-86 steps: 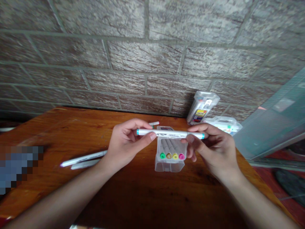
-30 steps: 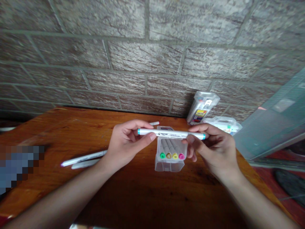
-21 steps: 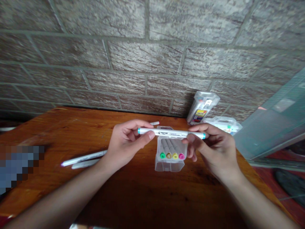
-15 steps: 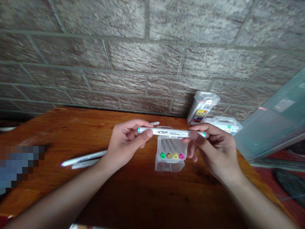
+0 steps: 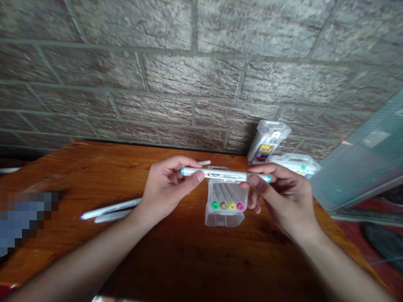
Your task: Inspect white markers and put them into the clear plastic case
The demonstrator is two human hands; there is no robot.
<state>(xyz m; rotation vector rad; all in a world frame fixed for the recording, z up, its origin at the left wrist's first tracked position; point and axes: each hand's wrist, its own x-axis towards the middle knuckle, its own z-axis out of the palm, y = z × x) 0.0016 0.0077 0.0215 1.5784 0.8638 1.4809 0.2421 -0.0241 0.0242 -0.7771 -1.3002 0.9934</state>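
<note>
A white marker (image 5: 224, 174) with turquoise ends is held level between my two hands. My left hand (image 5: 171, 180) pinches it near its left end, thumb in front. Near the other end, my right hand (image 5: 280, 188) grips it between thumb and fingers. Below and behind the marker lies an open clear plastic case (image 5: 224, 219) on the wooden table. In it several markers (image 5: 224, 193) lie side by side, with green, brown, yellow and pink ends towards me. The marker partly covers the back of the case.
Two white markers (image 5: 110, 208) lie left of my left forearm, and a red-ended marker (image 5: 206, 162) lies behind my left hand. By the brick wall (image 5: 195, 75) stands a filled clear marker case (image 5: 267, 142); another clear case (image 5: 296, 163) lies beside it. The wooden table (image 5: 176, 256) spreads beneath.
The marker has shifted very slightly to the left in my hands. My right thumb has moved a little left with it; everything else stays in place.
</note>
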